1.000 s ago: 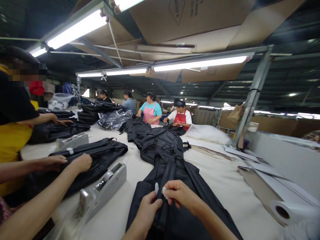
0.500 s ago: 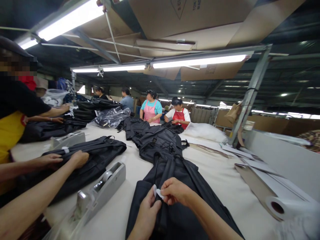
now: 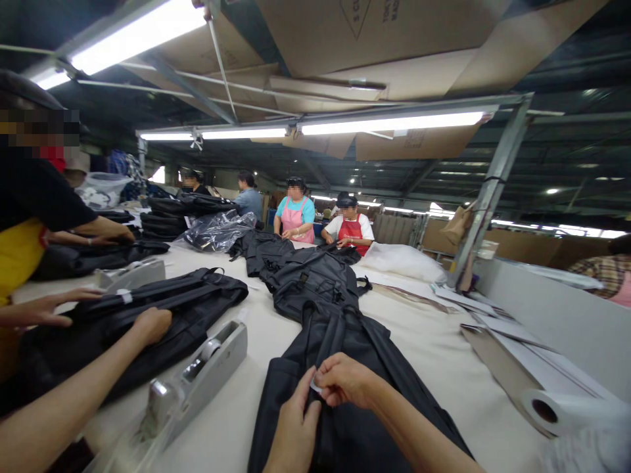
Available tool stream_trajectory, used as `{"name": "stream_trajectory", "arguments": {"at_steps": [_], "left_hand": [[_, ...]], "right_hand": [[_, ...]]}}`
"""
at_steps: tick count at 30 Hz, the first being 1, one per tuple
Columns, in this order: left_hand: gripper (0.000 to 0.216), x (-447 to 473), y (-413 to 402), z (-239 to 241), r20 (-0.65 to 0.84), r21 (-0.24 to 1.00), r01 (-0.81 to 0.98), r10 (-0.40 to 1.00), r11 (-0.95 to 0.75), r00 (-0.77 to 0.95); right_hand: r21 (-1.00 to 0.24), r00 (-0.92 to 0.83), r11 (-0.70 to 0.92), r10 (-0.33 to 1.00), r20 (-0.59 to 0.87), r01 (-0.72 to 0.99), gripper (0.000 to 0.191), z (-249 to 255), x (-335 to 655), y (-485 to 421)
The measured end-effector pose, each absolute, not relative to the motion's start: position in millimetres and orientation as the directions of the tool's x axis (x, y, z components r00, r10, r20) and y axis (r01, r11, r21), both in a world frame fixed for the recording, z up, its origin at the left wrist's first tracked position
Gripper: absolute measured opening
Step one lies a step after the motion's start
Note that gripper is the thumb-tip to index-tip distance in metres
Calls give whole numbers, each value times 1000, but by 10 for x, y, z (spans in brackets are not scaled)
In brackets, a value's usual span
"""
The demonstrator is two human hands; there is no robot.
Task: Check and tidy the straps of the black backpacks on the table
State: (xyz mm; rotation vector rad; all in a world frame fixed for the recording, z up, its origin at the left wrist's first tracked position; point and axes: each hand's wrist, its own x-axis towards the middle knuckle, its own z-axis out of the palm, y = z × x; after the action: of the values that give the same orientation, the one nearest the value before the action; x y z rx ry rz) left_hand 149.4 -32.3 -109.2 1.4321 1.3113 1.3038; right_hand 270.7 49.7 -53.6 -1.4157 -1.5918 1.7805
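Head cam: white strip [image 3: 316,387] held over a black backpack [image 3: 359,440]
Backpack's lying on the table [image 3: 428,355], right hand [image 3: 345,381] pinching the strip, left hand [image 3: 296,420] close against it, can't tell if gripping. I'd keep the strap [image 3: 333,335] smooth underneath.

Before us on the surface [image 3: 424,348] lies a backpack [image 3: 367,440], with a row of bags [image 3: 315,286] behind it. To its left stands a tape dispenser [image 3: 224,361], and another bag [image 3: 197,322] lies left of that. On our right we have boards [image 3: 537,358], with a roll [image 3: 574,410] at their near end.
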Motion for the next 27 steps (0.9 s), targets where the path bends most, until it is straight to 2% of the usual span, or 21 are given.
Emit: {"name": "stream_trajectory", "arguments": {"at_steps": [3,5,9,14,18,21,24,25,27], "left_hand": [[55,1519,-352,-1061,220,937,280,975,-207,-16],[55,1535,-351,-1078,273,899,347,962,-267,34],[54,1548,-301,-1201,369,806,451,922,-382,122],[51,1549,-248,-1320,396,738,533,905,-414,155],[49,1564,-303,-1211,409,732,517,893,-443,187],[46,1575,-360,-1085,428,757,457,882,-468,195],[42,1571,-393,-1015,416,786,419,890,-454,185],[41,1566,-399,-1005,406,795,413,896,-444,181],[39,1554,-409,-998,394,813,391,902,-432,177]], "right_hand": [[-908,-460,-304,787,-410,290,2,-578,2759,499],[-917,-483,-303,781,-396,261,6,-611,2797,496],[-938,-540,-282,767,-347,202,23,-685,2862,480],[-957,-578,-281,770,-270,72,44,-727,2920,463],[-946,-621,-276,715,-320,169,46,-614,2920,453],[-944,-666,-134,680,-308,300,27,-484,2880,451],[-888,-653,7,680,-333,461,11,-369,2838,459],[-857,-657,85,682,-322,508,10,-338,2832,460],[-774,-687,315,697,-204,549,9,-290,2828,450]]}}
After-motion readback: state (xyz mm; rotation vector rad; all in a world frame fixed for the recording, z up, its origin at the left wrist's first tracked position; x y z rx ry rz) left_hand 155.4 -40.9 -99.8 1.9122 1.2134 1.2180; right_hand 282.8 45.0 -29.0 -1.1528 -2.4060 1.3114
